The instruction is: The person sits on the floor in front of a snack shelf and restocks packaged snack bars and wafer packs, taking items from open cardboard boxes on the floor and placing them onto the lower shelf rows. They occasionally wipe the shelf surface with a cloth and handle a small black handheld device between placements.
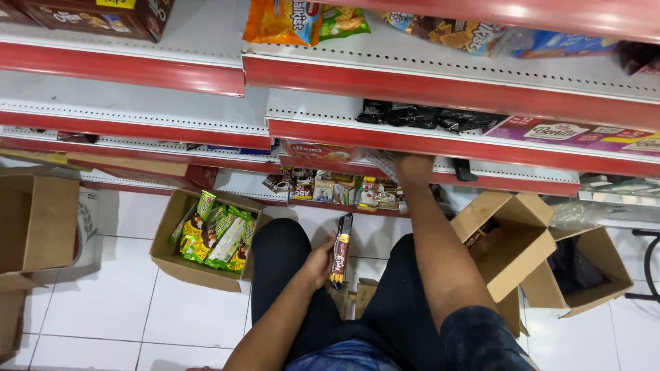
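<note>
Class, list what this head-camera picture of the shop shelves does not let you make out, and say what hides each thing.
- Right hand: fingers tucked under the red shelf edge; its grasp is hidden.
- Right cardboard box: contents shadowed and cut by its flap.
- Left hand: snack pack too small to identify.
- Left-edge box: cropped by the frame.

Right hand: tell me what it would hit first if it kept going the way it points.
Probably the silvery packet at its fingertips on the low shelf; the right hand seems to touch it already, though depth is unclear.

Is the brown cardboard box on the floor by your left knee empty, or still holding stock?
Still holding stock. The open brown cardboard box has its flaps spread, with green-and-yellow snack packets lying inside.
</note>
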